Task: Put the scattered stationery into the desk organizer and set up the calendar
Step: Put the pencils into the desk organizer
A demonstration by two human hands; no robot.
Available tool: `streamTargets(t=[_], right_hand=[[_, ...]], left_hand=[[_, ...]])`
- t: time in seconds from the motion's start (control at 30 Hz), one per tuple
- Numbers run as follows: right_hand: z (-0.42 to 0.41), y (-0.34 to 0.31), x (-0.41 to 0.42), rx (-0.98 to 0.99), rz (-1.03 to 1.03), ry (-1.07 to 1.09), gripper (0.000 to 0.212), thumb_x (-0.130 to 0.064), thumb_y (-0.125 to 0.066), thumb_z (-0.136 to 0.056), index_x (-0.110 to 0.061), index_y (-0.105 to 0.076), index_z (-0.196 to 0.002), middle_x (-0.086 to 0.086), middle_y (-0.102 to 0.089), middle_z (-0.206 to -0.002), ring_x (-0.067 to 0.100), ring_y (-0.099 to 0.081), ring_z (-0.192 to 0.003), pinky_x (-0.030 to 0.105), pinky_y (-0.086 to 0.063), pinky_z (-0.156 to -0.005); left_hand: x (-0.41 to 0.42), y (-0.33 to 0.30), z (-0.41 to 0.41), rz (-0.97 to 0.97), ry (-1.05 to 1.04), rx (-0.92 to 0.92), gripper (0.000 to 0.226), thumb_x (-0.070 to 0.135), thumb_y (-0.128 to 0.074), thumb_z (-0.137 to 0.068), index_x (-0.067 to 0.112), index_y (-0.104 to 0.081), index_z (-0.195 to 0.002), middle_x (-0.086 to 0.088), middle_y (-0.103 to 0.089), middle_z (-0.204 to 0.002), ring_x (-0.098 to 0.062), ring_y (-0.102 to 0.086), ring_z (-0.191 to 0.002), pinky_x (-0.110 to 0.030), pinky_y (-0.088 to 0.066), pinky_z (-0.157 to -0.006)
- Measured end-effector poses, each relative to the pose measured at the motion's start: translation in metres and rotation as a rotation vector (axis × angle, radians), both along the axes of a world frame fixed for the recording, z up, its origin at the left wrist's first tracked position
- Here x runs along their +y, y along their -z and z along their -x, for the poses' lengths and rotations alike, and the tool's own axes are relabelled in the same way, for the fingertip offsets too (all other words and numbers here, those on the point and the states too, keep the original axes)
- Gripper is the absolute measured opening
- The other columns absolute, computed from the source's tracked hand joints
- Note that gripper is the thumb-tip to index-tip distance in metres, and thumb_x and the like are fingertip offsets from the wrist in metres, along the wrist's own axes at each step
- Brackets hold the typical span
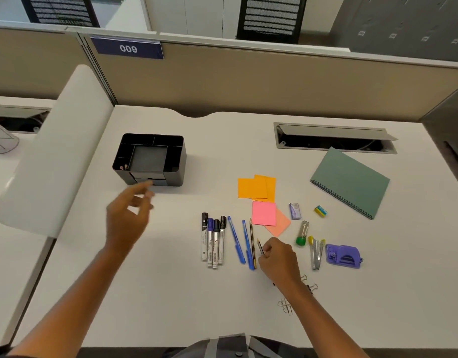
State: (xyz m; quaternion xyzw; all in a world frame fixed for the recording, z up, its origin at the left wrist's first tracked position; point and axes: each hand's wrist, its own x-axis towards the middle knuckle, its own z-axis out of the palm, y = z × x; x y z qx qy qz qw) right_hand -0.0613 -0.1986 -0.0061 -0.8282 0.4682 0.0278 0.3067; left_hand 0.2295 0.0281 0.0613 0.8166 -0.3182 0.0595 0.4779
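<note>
My right hand (278, 262): low on the desk (171, 293), fingers curled round a short pencil (260, 247) whose tip points away from me.
My left hand (128, 215): raised over the desk, fingers loose and spread, holding nothing; it hangs just in front of the organizer.
Desk organizer (150, 158): black, at the left rear of the desk, well apart from my right hand; two pencil ends show in its front left compartment.
Beside my right hand: a striped pencil (252, 244) and two blue pens (242, 241) lie just to its left, then four markers (213, 241) side by side.
Sticky notes: pink pad (264, 213) and peach sheet (282, 224) just beyond my right hand, orange ones (256, 187) further back.
To the right: a green-capped tube (302, 233), a stapler (316, 253), a purple hole punch (344, 255), a small purple box (295, 211), a yellow eraser (320, 211).
Near my right wrist: binder clips (310, 284) and paper clips (286, 304).
Calendar (350, 182): green, spiral-bound, lying flat at the right rear, well apart from both hands.
</note>
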Motion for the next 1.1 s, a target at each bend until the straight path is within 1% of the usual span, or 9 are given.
streamTargets(t=[0.07,0.17,0.3,0.4,0.6,0.73,0.9,1.0,1.1], right_hand=[[-0.007,-0.014,0.001,-0.149,-0.024,0.011,0.012,-0.007,-0.069,-0.087,-0.018,-0.064,-0.088,-0.005,-0.066,-0.074,0.012,-0.064,-0.066,0.032,-0.058,-0.059],[-0.025,-0.04,0.008,-0.391,-0.068,-0.026,0.017,-0.005,-0.074,-0.085,-0.019,-0.067,-0.092,-0.011,-0.068,-0.08,0.01,-0.066,-0.075,0.025,-0.059,-0.067],[-0.044,-0.069,0.022,-0.611,-0.104,-0.125,0.017,-0.006,-0.076,-0.085,-0.015,-0.067,-0.095,-0.009,-0.069,-0.084,0.014,-0.068,-0.081,0.025,-0.059,-0.069],[-0.051,-0.079,0.026,-0.668,-0.095,-0.193,0.014,-0.012,-0.076,-0.088,-0.016,-0.065,-0.096,-0.011,-0.069,-0.084,0.016,-0.068,-0.08,0.03,-0.06,-0.071],[-0.058,-0.083,0.032,-0.691,-0.118,-0.247,0.023,-0.016,-0.074,-0.091,-0.021,-0.062,-0.11,-0.011,-0.071,-0.09,0.013,-0.07,-0.088,0.036,-0.06,-0.08],[-0.061,-0.081,0.031,-0.662,-0.166,-0.245,0.049,-0.023,-0.076,-0.091,-0.029,-0.052,-0.134,-0.013,-0.07,-0.1,0.011,-0.067,-0.105,0.03,-0.055,-0.094],[-0.049,-0.073,0.021,-0.662,-0.184,-0.172,0.05,-0.024,-0.077,-0.091,-0.026,-0.054,-0.136,-0.014,-0.067,-0.107,0.013,-0.066,-0.108,0.031,-0.056,-0.094],[-0.039,-0.066,0.017,-0.632,-0.156,-0.149,0.046,-0.023,-0.077,-0.092,-0.025,-0.057,-0.133,-0.015,-0.067,-0.107,0.012,-0.066,-0.105,0.031,-0.058,-0.091],[-0.027,-0.059,0.015,-0.59,-0.151,-0.129,0.043,-0.022,-0.075,-0.093,-0.025,-0.058,-0.132,-0.015,-0.068,-0.109,0.011,-0.067,-0.103,0.031,-0.059,-0.089]], left_hand=[[-0.015,-0.002,0.027,-0.047,0.128,0.107,0.024,0.0,-0.072,-0.095,0.007,-0.074,-0.118,-0.006,-0.078,-0.093,-0.009,-0.074,-0.068,-0.016,-0.056,-0.065],[-0.041,-0.004,0.065,-0.131,0.297,0.298,0.023,0.01,-0.075,-0.095,0.014,-0.076,-0.118,0.005,-0.079,-0.094,-0.008,-0.076,-0.072,-0.022,-0.061,-0.068],[-0.068,-0.011,0.096,-0.161,0.436,0.364,0.031,0.025,-0.075,-0.095,0.022,-0.073,-0.126,0.016,-0.077,-0.101,-0.005,-0.075,-0.087,-0.015,-0.058,-0.077],[-0.079,-0.021,0.103,-0.147,0.427,0.357,0.028,0.023,-0.076,-0.095,0.02,-0.075,-0.122,0.019,-0.074,-0.1,0.002,-0.073,-0.089,-0.007,-0.054,-0.077],[-0.074,-0.03,0.099,-0.098,0.37,0.314,0.011,0.018,-0.077,-0.094,0.022,-0.077,-0.104,0.014,-0.077,-0.091,-0.003,-0.075,-0.084,-0.011,-0.056,-0.075],[-0.054,-0.042,0.06,-0.023,0.185,0.264,0.011,0.015,-0.078,-0.093,0.01,-0.079,-0.103,0.007,-0.079,-0.085,-0.003,-0.077,-0.078,-0.014,-0.058,-0.076],[-0.017,-0.066,-0.04,0.184,-0.191,0.192,0.009,0.023,-0.078,-0.093,0.019,-0.078,-0.101,0.015,-0.078,-0.081,0.006,-0.07,-0.072,-0.017,-0.058,-0.076],[0.002,-0.078,-0.099,0.242,-0.303,0.134,0.021,0.029,-0.077,-0.093,0.013,-0.078,-0.106,-0.013,-0.078,-0.092,-0.016,-0.076,-0.079,-0.033,-0.063,-0.08],[0.013,-0.073,-0.137,0.187,-0.343,0.136,0.029,0.032,-0.078,-0.092,0.008,-0.078,-0.108,-0.013,-0.077,-0.095,-0.025,-0.077,-0.084,-0.038,-0.064,-0.083]])
